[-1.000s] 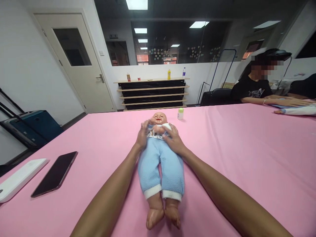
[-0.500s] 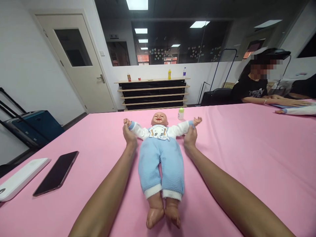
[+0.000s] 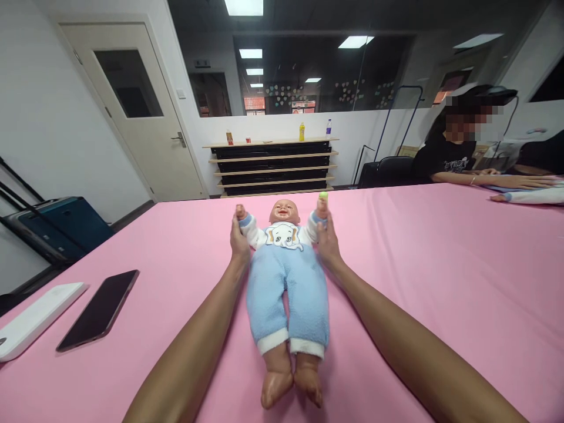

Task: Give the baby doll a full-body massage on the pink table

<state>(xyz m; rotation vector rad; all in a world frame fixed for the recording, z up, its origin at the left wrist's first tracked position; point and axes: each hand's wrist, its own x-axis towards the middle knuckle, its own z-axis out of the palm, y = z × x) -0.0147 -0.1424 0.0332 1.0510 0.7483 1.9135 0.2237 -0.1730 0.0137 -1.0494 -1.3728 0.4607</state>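
A baby doll [image 3: 286,276] lies on its back on the pink-covered table [image 3: 414,276], feet toward me, in blue trousers and a white top with an elephant face. My left hand [image 3: 239,238] is closed around the doll's forearm on the left side. On the other side, my right hand [image 3: 328,239] grips the opposite forearm near its blue cuff. Both doll arms are raised and bent beside its head. Behind the doll's hand on the right, a small bottle's green cap [image 3: 323,195] shows; the rest of it is mostly hidden.
A black phone [image 3: 99,310] and a white box-like device [image 3: 37,317] lie at the table's left. A person [image 3: 458,141] sits at the far right, near another doll's sleeve [image 3: 533,197]. A suitcase [image 3: 57,238] stands left of the table; a low shelf [image 3: 273,158] is beyond it.
Both my hands have moved inward, bringing the doll's arms from spread wide to raised close beside its head. The doll's right-side hand now covers most of the small bottle.
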